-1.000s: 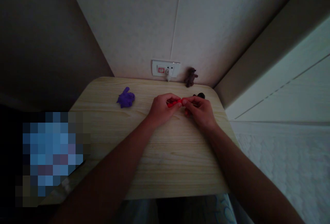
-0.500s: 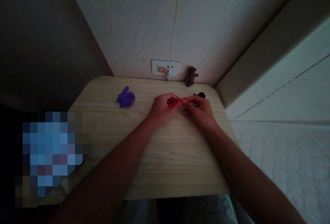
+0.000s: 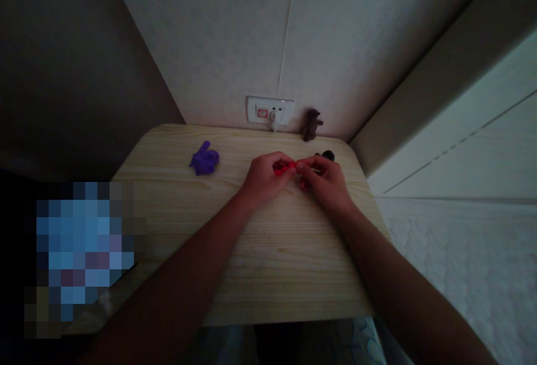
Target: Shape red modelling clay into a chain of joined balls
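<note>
Above the wooden tabletop [image 3: 268, 253], both of my hands meet on a small piece of red modelling clay [image 3: 292, 165]. My left hand [image 3: 268, 177] is closed, thumb and fingers pinching the clay from the left. From the other side my right hand [image 3: 329, 183] pinches it too, fingertips almost touching the left ones. More red shows under the right fingers and inside the left hand; its full shape is hidden. Just behind the right hand lies a dark round lump [image 3: 328, 155], partly covered.
A purple clay lump [image 3: 205, 159] with a raised stub lies on the left. A small brown figure [image 3: 311, 125] stands at the back edge near the wall socket [image 3: 269, 111], which has a plug in it. A blurred-out blue patch covers the lower left.
Hands and clay stay in nearly the same place. A bit more of the red shows inside my left hand, and the fingers have shifted very slightly.
</note>
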### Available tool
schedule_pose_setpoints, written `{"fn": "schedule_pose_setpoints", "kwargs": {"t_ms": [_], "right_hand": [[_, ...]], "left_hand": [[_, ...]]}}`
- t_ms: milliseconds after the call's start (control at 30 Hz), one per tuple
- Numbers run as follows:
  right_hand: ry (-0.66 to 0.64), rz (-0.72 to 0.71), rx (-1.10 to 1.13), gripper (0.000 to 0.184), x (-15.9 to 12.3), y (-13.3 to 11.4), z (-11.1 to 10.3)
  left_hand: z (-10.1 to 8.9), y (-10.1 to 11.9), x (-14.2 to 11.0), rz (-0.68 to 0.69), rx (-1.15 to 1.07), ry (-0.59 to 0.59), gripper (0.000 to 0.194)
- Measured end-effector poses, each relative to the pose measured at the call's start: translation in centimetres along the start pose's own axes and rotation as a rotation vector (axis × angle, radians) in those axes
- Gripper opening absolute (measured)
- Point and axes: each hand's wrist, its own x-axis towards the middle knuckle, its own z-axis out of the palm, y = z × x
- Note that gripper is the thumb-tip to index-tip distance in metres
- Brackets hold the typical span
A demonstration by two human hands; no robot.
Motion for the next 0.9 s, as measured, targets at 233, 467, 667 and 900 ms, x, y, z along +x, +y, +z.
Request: {"fn": "schedule_pose_setpoints", "kwargs": {"t_ms": [233,467,667,900], "right_hand": [[0.004,0.025,0.02,0.048,-0.02,-0.07,0.16],[0.005,0.021,0.015,0.047,-0.04,-0.24,0.17],[0.003,0.021,0.009,0.046,-0.05,-0.2,0.16],[0.004,0.008,-0.007,0.042,-0.03,-0.1,0.11]], "left_hand": [[-0.02,-0.1,0.0,-0.009,-0.013,-0.004,0.015],[0.03,0.08,-0.08,0.005,-0.016,-0.004,0.014],[0.06,-0.1,0.05,0.008,-0.009,-0.006,0.014],[0.04,-0.05,0.0,0.0,0.009,-0.007,0.013]]}}
